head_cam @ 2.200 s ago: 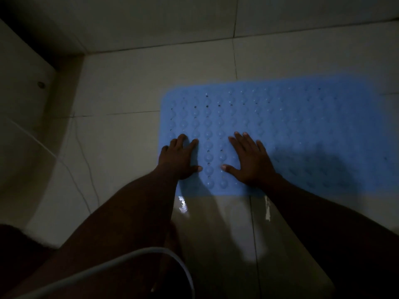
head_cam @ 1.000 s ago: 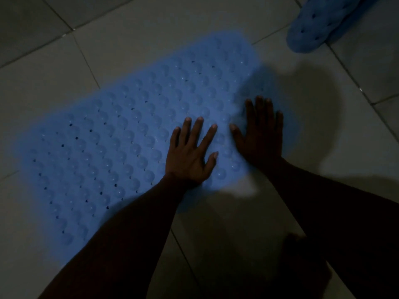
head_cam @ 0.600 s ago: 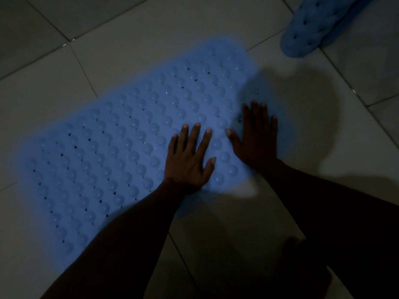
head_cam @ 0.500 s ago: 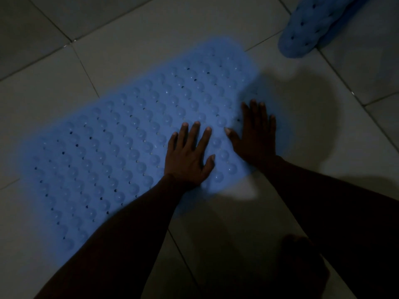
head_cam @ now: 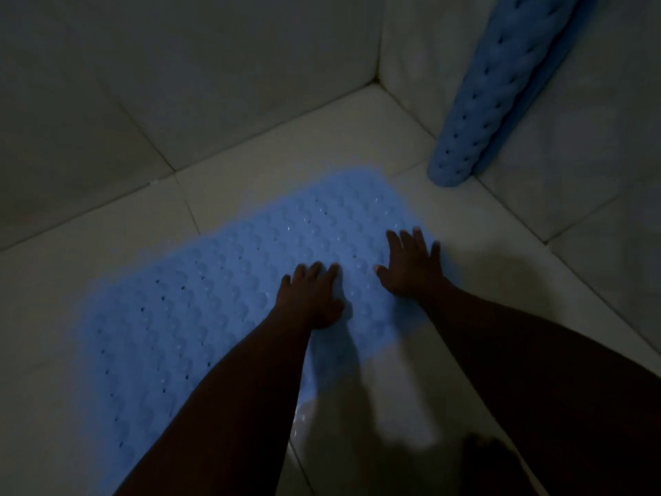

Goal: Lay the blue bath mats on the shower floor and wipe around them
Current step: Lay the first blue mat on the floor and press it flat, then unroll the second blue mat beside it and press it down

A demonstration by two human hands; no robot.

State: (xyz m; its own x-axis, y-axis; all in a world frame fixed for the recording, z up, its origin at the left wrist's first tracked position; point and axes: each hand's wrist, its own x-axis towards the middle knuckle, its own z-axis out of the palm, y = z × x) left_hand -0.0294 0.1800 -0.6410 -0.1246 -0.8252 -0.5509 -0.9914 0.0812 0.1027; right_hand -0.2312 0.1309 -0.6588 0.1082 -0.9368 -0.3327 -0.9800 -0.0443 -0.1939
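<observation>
Head view looks down into a dim, tiled shower corner. One blue mat (head_cam: 214,316) lies flat on the pale floor (head_cam: 53,352), running from lower left up toward the corner, its surface covered in rows of rounded bumps and small holes. Both hands rest palm-down on the mat's right end, fingers spread and flat, gripping nothing. Left hand (head_cam: 309,298) sits well inside the mat; right hand (head_cam: 411,266) lies just beside it, at the mat's right edge, with its outer fingers reaching to or just past that edge, which is hard to tell in the shadow. Bare forearms reach in from the bottom of the picture and throw dark shadows over the mat's near edge and the floor. A second mat (head_cam: 490,91), also blue with holes, stands curled into a roll, propped on end against the right wall (head_cam: 590,137), its lower end on the floor near the corner, apart from the flat mat. A wet glint shows on the floor just below the mat's near edge.
</observation>
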